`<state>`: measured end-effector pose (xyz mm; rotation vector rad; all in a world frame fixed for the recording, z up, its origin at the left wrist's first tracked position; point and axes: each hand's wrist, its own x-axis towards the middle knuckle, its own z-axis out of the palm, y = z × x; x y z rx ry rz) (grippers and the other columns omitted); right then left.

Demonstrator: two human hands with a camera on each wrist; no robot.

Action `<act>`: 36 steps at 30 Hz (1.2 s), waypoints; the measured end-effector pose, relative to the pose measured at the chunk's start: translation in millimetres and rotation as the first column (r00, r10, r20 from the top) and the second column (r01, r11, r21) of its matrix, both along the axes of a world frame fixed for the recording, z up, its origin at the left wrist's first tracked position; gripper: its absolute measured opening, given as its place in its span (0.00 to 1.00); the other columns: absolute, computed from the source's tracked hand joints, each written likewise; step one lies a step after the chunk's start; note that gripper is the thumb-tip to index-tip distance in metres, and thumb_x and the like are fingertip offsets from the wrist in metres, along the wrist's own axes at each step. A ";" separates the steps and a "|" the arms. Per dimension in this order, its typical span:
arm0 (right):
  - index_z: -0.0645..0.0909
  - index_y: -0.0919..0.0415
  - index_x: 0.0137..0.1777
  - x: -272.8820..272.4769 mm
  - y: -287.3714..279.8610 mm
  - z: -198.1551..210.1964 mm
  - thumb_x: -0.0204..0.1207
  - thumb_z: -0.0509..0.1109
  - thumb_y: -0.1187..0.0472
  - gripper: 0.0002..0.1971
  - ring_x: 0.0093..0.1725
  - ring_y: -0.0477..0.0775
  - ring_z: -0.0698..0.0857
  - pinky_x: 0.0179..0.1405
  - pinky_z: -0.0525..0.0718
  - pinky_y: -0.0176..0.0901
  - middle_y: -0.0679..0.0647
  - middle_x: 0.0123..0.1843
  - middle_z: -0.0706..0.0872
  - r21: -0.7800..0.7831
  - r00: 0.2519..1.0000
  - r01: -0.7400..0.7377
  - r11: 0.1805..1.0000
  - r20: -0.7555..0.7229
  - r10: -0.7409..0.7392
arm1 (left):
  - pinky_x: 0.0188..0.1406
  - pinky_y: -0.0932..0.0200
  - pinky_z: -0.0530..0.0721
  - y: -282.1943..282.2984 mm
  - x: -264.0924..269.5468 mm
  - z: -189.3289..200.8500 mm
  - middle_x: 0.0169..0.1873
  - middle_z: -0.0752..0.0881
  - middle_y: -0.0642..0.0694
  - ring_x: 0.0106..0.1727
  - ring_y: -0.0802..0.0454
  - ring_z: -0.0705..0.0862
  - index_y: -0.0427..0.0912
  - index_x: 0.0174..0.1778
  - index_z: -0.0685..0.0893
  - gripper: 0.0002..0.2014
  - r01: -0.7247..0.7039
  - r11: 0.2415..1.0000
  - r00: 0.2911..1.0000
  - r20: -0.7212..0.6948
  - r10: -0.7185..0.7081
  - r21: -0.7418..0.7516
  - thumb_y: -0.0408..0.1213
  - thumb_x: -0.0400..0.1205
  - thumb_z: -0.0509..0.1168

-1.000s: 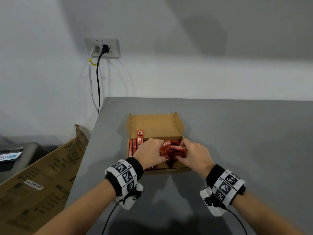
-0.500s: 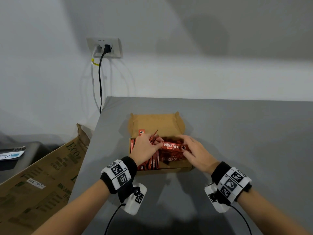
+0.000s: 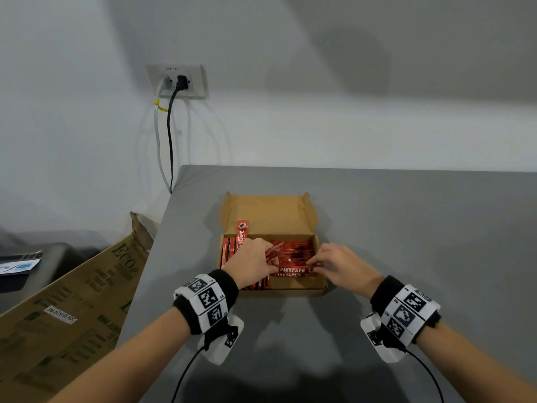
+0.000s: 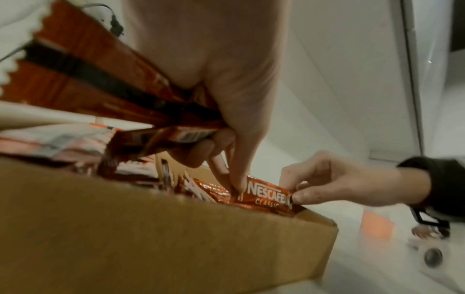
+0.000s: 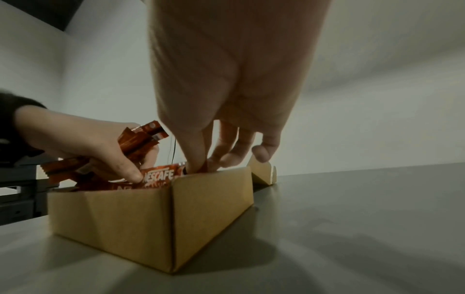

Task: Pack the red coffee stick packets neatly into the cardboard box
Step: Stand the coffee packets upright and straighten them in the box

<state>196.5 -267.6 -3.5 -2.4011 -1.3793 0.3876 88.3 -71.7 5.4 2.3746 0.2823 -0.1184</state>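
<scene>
An open cardboard box (image 3: 293, 287) sits on the grey table, its lid (image 3: 268, 212) folded back. Red coffee stick packets (image 3: 295, 253) fill it, and one packet (image 3: 241, 235) stands upright at the left. My left hand (image 3: 251, 261) grips a bunch of packets (image 4: 105, 95) in its curled fingers while its thumb (image 4: 241, 183) presses the left end of a flat Nescafe packet (image 3: 292, 270) at the box's near wall. My right hand (image 3: 338, 264) pinches that packet's right end (image 4: 289, 199). The same packet (image 5: 158, 176) shows above the box wall (image 5: 141, 218).
A large brown carton (image 3: 69, 309) leans against the table's left edge. A wall socket (image 3: 177, 81) with two cables hangs above the far left corner. A dark unit with papers (image 3: 20, 264) stands at far left. Grey table top (image 3: 421, 242) stretches to the right.
Both hands have brought the flat Nescafe packet from the box's middle down to its near wall. The left hand still holds its bunch of packets.
</scene>
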 end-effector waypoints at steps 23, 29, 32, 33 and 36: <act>0.84 0.51 0.48 -10.0 16.9 5.7 0.73 0.69 0.57 0.06 0.55 0.49 0.79 0.53 0.70 0.45 0.44 0.50 0.86 -0.204 0.979 0.082 0.976 0.199 -0.041 | 0.51 0.49 0.85 -9.6 1.0 -21.4 0.50 0.86 0.45 0.51 0.46 0.85 0.40 0.51 0.84 0.08 0.096 0.964 0.994 0.022 -0.104 0.247 0.34 0.77 0.68; 0.84 0.51 0.46 -12.7 21.6 5.3 0.72 0.70 0.56 0.04 0.54 0.50 0.80 0.50 0.67 0.46 0.44 0.50 0.86 -0.242 0.972 0.091 0.966 0.234 -0.033 | 0.52 0.51 0.85 -9.0 0.1 -18.5 0.51 0.86 0.46 0.50 0.48 0.86 0.41 0.54 0.84 0.12 0.115 0.968 0.993 0.009 -0.120 0.222 0.40 0.77 0.70; 0.83 0.51 0.49 -12.0 21.0 7.4 0.71 0.72 0.52 0.08 0.55 0.49 0.81 0.53 0.71 0.45 0.44 0.52 0.85 -0.246 0.974 0.096 0.965 0.224 -0.040 | 0.50 0.52 0.85 -10.3 -3.3 -14.4 0.50 0.85 0.46 0.49 0.49 0.85 0.41 0.54 0.84 0.14 0.142 0.962 0.988 0.018 -0.150 0.232 0.42 0.75 0.71; 0.83 0.50 0.50 -11.3 20.1 9.0 0.70 0.73 0.50 0.10 0.55 0.49 0.80 0.53 0.71 0.45 0.44 0.52 0.84 -0.245 0.975 0.094 0.965 0.219 -0.040 | 0.47 0.53 0.85 -10.8 -4.5 -11.5 0.48 0.85 0.46 0.47 0.49 0.85 0.40 0.52 0.83 0.11 0.139 0.965 0.987 0.045 -0.152 0.224 0.40 0.76 0.69; 0.82 0.49 0.52 -8.7 17.4 16.4 0.69 0.74 0.46 0.14 0.55 0.48 0.79 0.52 0.70 0.45 0.43 0.52 0.83 -0.212 0.977 0.092 0.973 0.206 -0.047 | 0.36 0.63 0.83 -8.5 -5.0 0.4 0.42 0.85 0.45 0.37 0.52 0.84 0.38 0.46 0.82 0.03 0.079 0.993 0.986 0.142 -0.092 0.090 0.33 0.79 0.64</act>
